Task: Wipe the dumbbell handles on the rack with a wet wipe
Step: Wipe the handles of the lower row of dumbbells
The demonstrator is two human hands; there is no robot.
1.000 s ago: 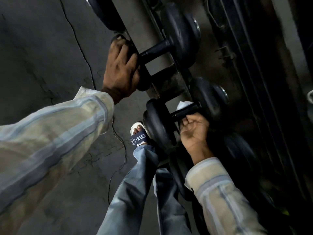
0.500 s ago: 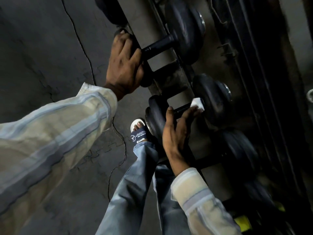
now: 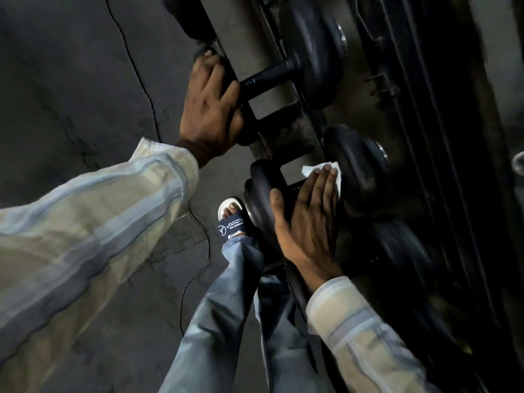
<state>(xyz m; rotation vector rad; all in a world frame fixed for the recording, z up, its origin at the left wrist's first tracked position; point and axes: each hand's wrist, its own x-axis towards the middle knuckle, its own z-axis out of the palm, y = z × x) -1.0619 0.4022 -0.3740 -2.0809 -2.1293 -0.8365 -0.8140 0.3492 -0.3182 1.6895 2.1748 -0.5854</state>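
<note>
Two black dumbbells lie across a grey rack (image 3: 269, 100). My left hand (image 3: 209, 109) grips the near head of the upper dumbbell (image 3: 312, 49), whose bare handle (image 3: 266, 73) shows beside my fingers. My right hand (image 3: 307, 222) lies flat over the handle of the lower dumbbell (image 3: 354, 168), fingers stretched out, pressing a white wet wipe (image 3: 317, 168) against it. The wipe sticks out past my fingertips, next to the far head. That handle is mostly hidden under my palm.
A third dumbbell (image 3: 402, 251) sits lower on the rack, blurred. Dark bars and a wall run along the right. My foot in a white-soled sandal (image 3: 231, 219) stands close to the rack on cracked grey floor (image 3: 85, 80).
My right hand turned from gripping under the lower handle to lying flat on top, and slid with the wipe toward the far head. The left hand kept its hold.
</note>
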